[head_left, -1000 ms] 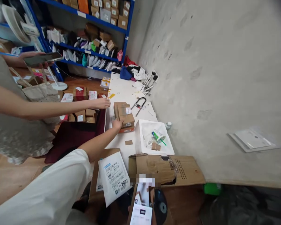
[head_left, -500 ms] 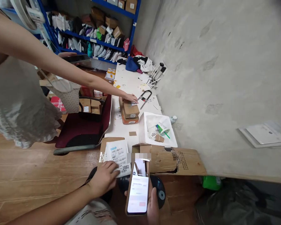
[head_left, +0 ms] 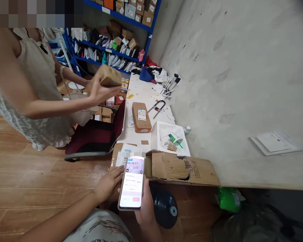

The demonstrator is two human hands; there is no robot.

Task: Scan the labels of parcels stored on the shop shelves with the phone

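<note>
My right hand (head_left: 146,201) is wrapped round a phone (head_left: 131,190), whose lit screen shows a barcode label in its upper part. Left of the phone, my left hand (head_left: 109,185) lies at the lower edge of a white labelled parcel (head_left: 120,157); its fingertips are partly hidden behind the phone, so its grip is unclear. The parcel rests on an open cardboard box (head_left: 115,154) at the table's near end. Further along the table lies a brown and orange box (head_left: 141,116) with a white label. Another person's hands hold a brown box (head_left: 109,76) above the chair.
A white foam tray (head_left: 155,134) with a cup and a green straw stands right of the boxes. Torn cardboard (head_left: 171,166) lies in front of it. A dark red chair (head_left: 98,136) is at left, a black water bottle (head_left: 165,208) below. Behind are blue shelves (head_left: 138,24) with parcels.
The other person has lifted the upper brown box off the table and to the left. My phone has moved left and up over the parcel, and its screen now shows a barcode.
</note>
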